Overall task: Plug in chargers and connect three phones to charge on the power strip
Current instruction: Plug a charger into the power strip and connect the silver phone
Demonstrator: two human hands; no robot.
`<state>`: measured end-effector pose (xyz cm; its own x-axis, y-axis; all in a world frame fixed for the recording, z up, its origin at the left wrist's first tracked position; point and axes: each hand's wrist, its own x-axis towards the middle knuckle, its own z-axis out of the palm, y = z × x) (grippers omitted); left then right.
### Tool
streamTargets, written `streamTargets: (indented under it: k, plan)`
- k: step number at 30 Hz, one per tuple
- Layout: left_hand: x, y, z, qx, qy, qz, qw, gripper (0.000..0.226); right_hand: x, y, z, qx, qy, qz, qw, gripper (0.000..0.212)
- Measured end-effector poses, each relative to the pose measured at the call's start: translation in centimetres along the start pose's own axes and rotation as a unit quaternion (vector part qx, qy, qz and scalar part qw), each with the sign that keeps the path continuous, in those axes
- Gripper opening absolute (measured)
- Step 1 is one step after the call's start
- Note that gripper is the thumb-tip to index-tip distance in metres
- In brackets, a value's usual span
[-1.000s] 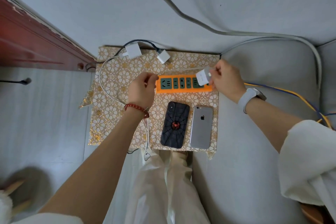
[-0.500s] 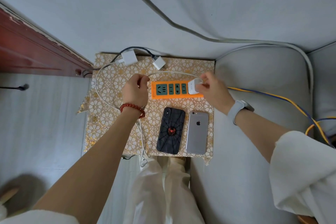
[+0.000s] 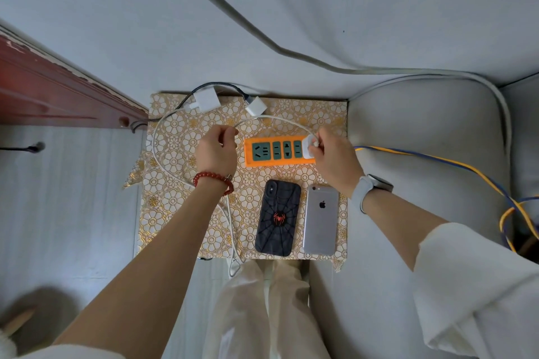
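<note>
An orange power strip (image 3: 262, 162) with green sockets lies on the small patterned table (image 3: 175, 213). A white charger (image 3: 309, 148) sits on the strip's right end socket, and my right hand (image 3: 332, 157) grips it. My left hand (image 3: 217, 150) is left of the strip, closed on the white cable (image 3: 280, 119) that arcs over to the charger. Below the strip lie two phones face down: a black one with a spider case (image 3: 277, 217) and a silver one (image 3: 320, 220). Two more white chargers (image 3: 206, 100) (image 3: 256, 106) rest at the table's far edge.
A grey sofa (image 3: 423, 137) flanks the table on the right, with yellow and blue wires (image 3: 455, 163) running over it. A dark red wooden frame (image 3: 58, 96) stands at the left. A long white cable (image 3: 157, 163) loops over the table's left side and off its front edge.
My right hand has brought the white charger down from above the strip's right end onto the end socket. My left hand has left the strip's left end and now holds the cable.
</note>
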<state>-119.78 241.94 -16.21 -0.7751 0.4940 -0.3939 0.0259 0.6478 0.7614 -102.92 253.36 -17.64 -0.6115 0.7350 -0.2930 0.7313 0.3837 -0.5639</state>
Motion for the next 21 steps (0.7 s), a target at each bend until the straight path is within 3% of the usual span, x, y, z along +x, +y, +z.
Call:
streamTargets:
  k: [12, 15, 20, 21]
  plan:
    - [0.5, -0.2, -0.7, -0.006, -0.007, -0.013, 1.000, 0.018, 0.3, -0.6, 0.9, -0.013, 0.006, 0.042, 0.999, 0.026]
    - [0.0, -0.3, -1.5, -0.011, -0.041, -0.021, 0.999, 0.019, 0.3, -0.6, 1.0, -0.014, 0.000, 0.047, 0.999, 0.023]
    - [-2.1, -2.1, -2.7, -0.006, -0.093, -0.038, 0.995, 0.015, -0.6, 0.0, 0.7, 0.113, 0.040, 0.062, 0.991, 0.002]
    - [-2.5, -2.7, -2.9, -0.009, -0.089, -0.046, 0.995, 0.015, -0.9, 0.1, 0.7, 0.140, 0.052, 0.066, 0.987, 0.010]
